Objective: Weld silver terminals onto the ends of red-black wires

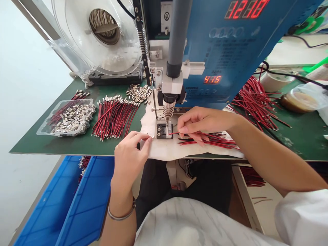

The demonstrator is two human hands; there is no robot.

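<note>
My left hand (pixel 133 150) pinches a small silvery metal connector (pixel 153 138) between thumb and fingertips, just left of the black fixture block (pixel 161 130). My right hand (pixel 196 123) is closed on a thin red wire (pixel 174 133), whose left end reaches the fixture's pale slot. Directly above that slot points the soldering head (pixel 168 107), wrapped in a coil spring. Under my right hand lies a loose row of red and black wires (pixel 217 140) on a white cloth (pixel 164 152). My right fingers partly hide those wires.
Left on the green table (pixel 77 145) are a clear tub of metal connectors (pixel 73 118), finished red-black leads (pixel 115 118) and a connector pile (pixel 139 93). A blue machine (pixel 217 68) stands behind. More red wires (pixel 256 102) lie right. Blue bins (pixel 64 201) sit below.
</note>
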